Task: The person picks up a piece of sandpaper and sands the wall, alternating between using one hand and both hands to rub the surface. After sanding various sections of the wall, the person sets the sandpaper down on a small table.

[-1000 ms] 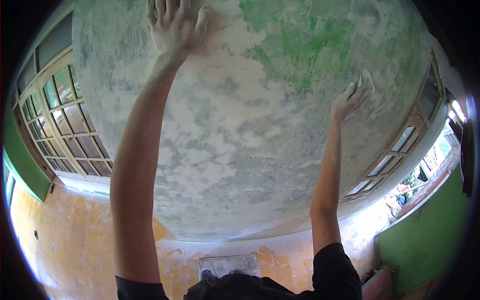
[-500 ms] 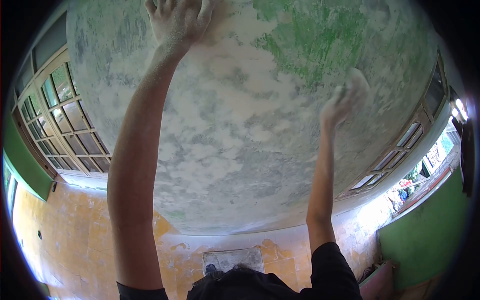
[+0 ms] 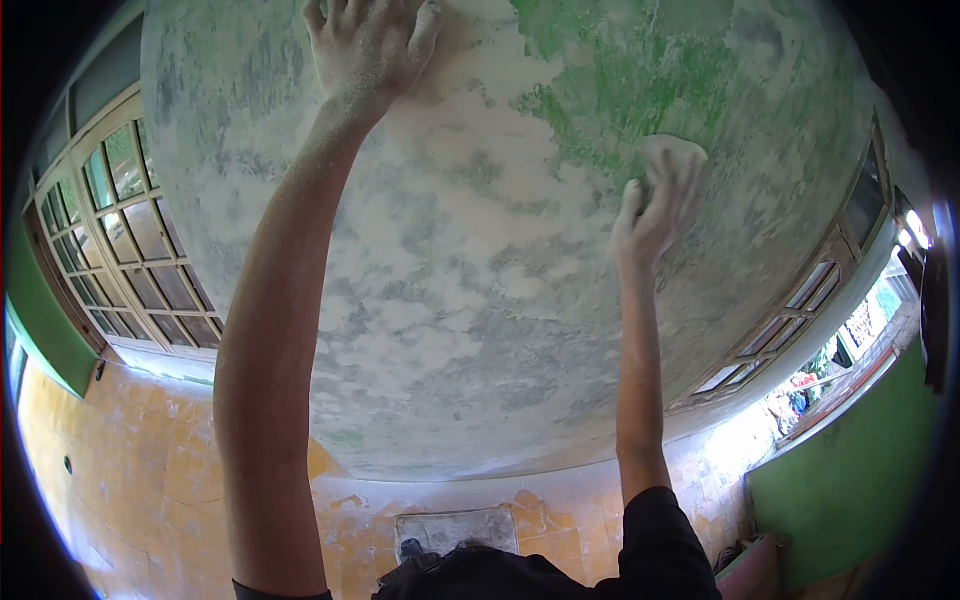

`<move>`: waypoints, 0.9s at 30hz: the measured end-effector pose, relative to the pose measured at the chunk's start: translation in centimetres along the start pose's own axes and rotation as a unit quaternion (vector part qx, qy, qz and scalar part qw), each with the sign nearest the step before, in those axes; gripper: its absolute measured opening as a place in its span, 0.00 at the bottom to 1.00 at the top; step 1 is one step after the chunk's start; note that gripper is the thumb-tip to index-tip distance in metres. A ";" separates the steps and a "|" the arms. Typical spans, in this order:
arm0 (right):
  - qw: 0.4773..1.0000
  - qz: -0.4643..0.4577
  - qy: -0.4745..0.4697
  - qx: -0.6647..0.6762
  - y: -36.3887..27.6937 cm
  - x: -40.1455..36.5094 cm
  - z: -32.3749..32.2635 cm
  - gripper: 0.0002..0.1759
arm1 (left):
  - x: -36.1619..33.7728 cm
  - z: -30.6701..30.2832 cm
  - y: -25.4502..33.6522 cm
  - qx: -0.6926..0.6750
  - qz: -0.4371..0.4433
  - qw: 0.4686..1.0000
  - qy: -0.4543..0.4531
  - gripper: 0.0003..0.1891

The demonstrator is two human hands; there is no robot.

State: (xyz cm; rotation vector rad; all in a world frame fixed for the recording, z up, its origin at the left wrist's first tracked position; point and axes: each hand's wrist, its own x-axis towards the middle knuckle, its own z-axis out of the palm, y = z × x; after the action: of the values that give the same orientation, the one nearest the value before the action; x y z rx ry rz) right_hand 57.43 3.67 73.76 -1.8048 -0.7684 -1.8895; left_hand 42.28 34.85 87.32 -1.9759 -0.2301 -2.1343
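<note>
Dust coats my left hand (image 3: pixel 372 48), which lies with spread fingers against the patchy grey and white wall (image 3: pixel 450 250) at the top of the view. My right hand (image 3: pixel 655 212) is raised farther right, below a patch of green paint (image 3: pixel 640 80). Its fingers are blurred and lie over a pale, flat, rounded piece (image 3: pixel 680 148) against the wall. The thumb stands apart on the left side. Both arms reach up from dark sleeves.
A glass-paned wooden door (image 3: pixel 135 235) stands at the left, and a window frame (image 3: pixel 800 310) at the right. Below are worn yellow floor tiles (image 3: pixel 150 450) and a grey mat (image 3: pixel 480 525). Low green walls (image 3: pixel 850 480) flank both sides.
My right hand has moved left along the wall with the pale piece, which now shows more clearly. My left hand has shifted slightly right and down in view.
</note>
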 end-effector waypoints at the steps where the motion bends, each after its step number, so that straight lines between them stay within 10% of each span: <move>1: 0.997 0.062 0.035 -0.010 0.3 0.4 0.3 0.32 | 0.1 0.0 0.0 -0.002 -0.001 1.000 -0.003 0.40; 11: 0.988 0.140 0.069 -0.014 0.2 6.4 2.4 0.28 | -0.6 0.1 -0.2 -0.068 -0.016 0.997 0.034 0.36; 20: 0.958 -0.234 -0.138 0.090 -13.1 5.9 3.5 0.28 | -4.1 0.2 -1.4 -0.073 -0.051 0.996 -0.005 0.35; 27: 0.994 -0.036 0.104 0.029 -9.3 9.6 5.1 0.28 | -10.4 -1.1 -5.5 -0.064 -0.055 0.996 -0.001 0.30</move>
State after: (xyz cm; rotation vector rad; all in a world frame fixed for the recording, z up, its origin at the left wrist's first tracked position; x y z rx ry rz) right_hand 54.70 14.77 82.40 -1.5343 -0.8129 -2.0392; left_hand 40.46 40.43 77.04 -2.0808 -0.2130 -2.2671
